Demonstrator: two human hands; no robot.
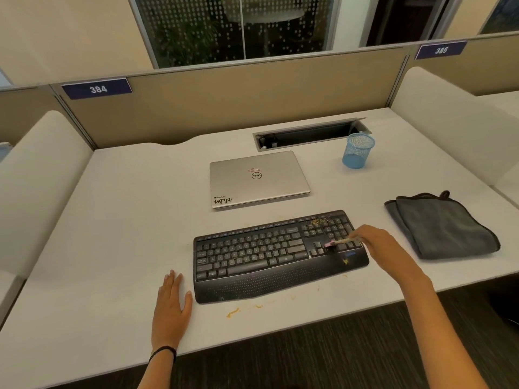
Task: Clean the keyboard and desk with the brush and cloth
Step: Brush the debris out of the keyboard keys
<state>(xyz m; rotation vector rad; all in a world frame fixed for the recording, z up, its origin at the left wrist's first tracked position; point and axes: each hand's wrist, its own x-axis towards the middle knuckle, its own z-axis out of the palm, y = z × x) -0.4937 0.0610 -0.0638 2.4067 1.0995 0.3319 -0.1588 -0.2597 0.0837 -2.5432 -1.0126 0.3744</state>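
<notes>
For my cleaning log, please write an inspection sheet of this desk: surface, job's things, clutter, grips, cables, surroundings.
Surface: white desk, yellowish crumbs near front edge.
Job's things: brush tip on black keyboard; grey cloth folded at right.
Clutter: closed laptop, blue mesh cup.
Grips: left hand flat on desk; right hand holds brush.
Cables: nothing seen; cable slot open.
Surroundings: partition, labels 384 and 385, window.

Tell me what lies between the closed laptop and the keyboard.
Nothing. In the head view, only a narrow strip of bare white desk separates the laptop from the keyboard.
</notes>
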